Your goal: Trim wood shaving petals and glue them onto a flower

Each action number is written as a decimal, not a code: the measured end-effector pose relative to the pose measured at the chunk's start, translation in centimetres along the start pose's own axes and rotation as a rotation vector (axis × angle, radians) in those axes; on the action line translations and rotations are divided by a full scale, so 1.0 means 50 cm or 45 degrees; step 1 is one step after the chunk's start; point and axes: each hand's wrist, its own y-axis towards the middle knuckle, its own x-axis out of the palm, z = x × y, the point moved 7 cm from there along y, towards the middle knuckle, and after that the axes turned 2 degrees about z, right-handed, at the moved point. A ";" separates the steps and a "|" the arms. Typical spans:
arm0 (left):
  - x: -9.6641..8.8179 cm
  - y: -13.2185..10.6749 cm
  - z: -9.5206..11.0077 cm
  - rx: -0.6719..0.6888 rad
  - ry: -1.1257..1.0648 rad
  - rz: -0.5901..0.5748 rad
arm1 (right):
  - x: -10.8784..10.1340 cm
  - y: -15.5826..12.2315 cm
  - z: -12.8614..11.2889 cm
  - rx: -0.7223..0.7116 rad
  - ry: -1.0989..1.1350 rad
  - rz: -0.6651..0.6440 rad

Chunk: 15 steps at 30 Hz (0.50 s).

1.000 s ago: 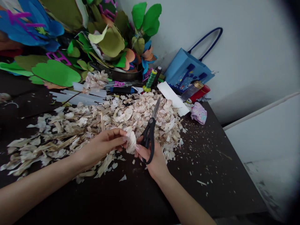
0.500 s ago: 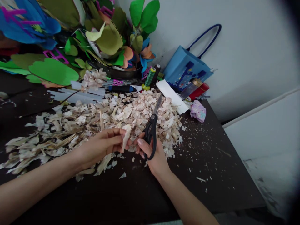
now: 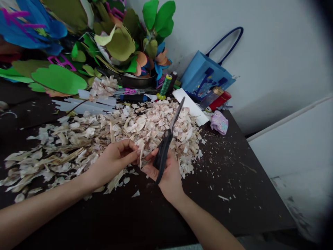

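Note:
My left hand (image 3: 117,157) pinches a pale, dried petal-like strip (image 3: 142,155) between thumb and fingers. Close on its right, my right hand (image 3: 168,173) is wrapped round the black handles of a pair of scissors (image 3: 166,139). The blades point up and away and look closed together. My right thumb and a fingertip come near the strip's edge; whether they touch it I cannot tell. Beneath and beyond both hands spreads a heap of pale, dried petal-like pieces (image 3: 156,119), browner and longer toward the left.
Behind the heap stand a dried pale flower (image 3: 104,86), a green thread spool (image 3: 165,86) and a white paper strip (image 3: 191,107). A blue bag (image 3: 205,74) leans by the wall. Colourful artificial flowers (image 3: 118,43) fill the back left. Tiny scraps dot the dark table (image 3: 234,187).
My right hand has turned, tilting the scissors more edge-on, and its thumb has shifted left toward the strip. The strip now shows narrower in my left hand.

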 end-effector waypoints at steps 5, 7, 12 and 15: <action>-0.001 -0.013 0.017 0.172 0.275 0.046 | 0.001 -0.001 -0.007 -0.003 -0.076 0.020; 0.000 -0.014 0.017 0.205 0.281 0.042 | -0.002 0.001 -0.009 -0.012 -0.090 0.038; 0.005 -0.007 0.011 0.137 0.140 -0.006 | -0.004 0.004 -0.008 0.025 -0.115 0.009; 0.005 -0.005 0.013 0.098 0.061 0.001 | -0.003 0.006 -0.008 0.022 -0.124 0.000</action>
